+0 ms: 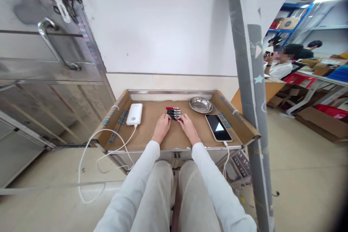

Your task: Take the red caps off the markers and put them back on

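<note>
A row of marker pens lies side by side in the middle of the cardboard-lined tabletop. The red marker pen (172, 108) is farthest from me, and several black marker pens (174, 112) lie nearer. My left hand (162, 127) has its fingers pinched at the left end of the nearest black pen. At that pen's right end, the fingertips of my right hand (188, 127) are closed too. The pen lies level between both hands, close against the row, and my fingers partly hide its ends.
A white power bank (134, 114) with a cable lies left on the cardboard (148, 137). To the right are a round metal dish (201, 105) and a plugged-in phone (218, 127). A wrapped pole (257, 90) stands by the right edge; people sit beyond it.
</note>
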### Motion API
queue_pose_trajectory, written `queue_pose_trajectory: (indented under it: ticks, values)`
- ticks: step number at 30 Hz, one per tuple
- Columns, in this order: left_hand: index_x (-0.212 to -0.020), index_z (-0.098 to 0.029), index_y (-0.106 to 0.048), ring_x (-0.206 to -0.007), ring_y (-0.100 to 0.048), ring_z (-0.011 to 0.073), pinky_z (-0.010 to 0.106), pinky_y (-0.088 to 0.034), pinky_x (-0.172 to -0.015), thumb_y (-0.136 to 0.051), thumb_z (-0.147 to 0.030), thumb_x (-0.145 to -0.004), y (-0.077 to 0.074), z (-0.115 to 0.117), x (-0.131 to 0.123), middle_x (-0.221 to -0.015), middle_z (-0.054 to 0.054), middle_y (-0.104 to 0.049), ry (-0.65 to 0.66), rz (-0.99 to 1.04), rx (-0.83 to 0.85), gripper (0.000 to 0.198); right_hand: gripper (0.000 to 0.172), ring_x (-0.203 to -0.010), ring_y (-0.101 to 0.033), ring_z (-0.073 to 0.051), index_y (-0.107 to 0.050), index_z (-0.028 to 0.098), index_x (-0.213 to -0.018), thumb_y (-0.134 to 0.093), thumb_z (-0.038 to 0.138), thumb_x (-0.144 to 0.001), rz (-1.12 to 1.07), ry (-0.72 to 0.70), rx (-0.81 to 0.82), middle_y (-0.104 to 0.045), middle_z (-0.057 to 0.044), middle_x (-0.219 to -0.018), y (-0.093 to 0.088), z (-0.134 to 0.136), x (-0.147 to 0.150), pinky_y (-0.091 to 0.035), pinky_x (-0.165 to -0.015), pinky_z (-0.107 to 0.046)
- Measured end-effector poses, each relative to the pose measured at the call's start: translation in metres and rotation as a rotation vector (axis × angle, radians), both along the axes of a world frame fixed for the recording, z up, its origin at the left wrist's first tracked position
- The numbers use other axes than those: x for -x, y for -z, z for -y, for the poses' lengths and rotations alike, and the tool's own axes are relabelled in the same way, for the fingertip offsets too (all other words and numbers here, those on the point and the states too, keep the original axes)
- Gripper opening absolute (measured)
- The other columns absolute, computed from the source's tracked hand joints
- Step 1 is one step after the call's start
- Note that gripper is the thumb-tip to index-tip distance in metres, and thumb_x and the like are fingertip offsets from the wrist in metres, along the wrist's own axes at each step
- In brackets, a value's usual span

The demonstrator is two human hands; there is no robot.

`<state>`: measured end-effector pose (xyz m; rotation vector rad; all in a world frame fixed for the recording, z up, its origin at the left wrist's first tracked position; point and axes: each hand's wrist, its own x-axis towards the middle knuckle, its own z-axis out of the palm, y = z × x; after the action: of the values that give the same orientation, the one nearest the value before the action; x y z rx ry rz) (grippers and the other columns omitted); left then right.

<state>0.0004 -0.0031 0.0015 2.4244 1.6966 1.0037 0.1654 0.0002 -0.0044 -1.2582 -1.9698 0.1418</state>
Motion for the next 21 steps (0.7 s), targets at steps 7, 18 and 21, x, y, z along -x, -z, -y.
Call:
queue_pose_trajectory:
  ticks: [7, 18, 21]
  values:
    - [-0.096, -0.009, -0.052, -0.094, -0.053, 0.0288, 0.042, -0.041, -0.082, -0.036, -0.014, -0.085, -0.007, 0.009, 0.003, -0.095, 0.017, -0.056, -0.6, -0.071, -0.041, 0.02, 0.025, -0.094, -0.056, -0.023, -0.057, 0.012, -0.1, -0.034, 0.012, -0.089, 0.213, 0.392, 0.022, -0.061, -0.015, -0.098, -0.004, 0.001, -0.002, -0.043, -0.084, -0.034]
    - [-0.1, -0.009, -0.054, -0.104, -0.053, 0.028, 0.039, -0.041, -0.086, -0.034, -0.013, -0.084, -0.001, 0.006, 0.003, -0.106, 0.018, -0.058, -0.638, -0.139, -0.016, 0.025, 0.032, -0.112, -0.052, -0.021, -0.056, 0.009, -0.111, -0.037, 0.008, -0.085, 0.238, 0.404, 0.033, -0.059, -0.018, -0.119, 0.01, -0.007, -0.003, -0.036, -0.096, -0.032]
    - [-0.103, -0.008, -0.053, -0.106, -0.053, 0.028, 0.039, -0.04, -0.088, -0.034, -0.013, -0.085, -0.001, 0.006, 0.003, -0.108, 0.019, -0.057, -0.627, -0.142, -0.008, 0.027, 0.031, -0.111, -0.052, -0.021, -0.056, 0.01, -0.11, -0.038, 0.008, -0.085, 0.254, 0.408, 0.032, -0.059, -0.017, -0.117, 0.007, -0.005, -0.002, -0.036, -0.094, -0.031]
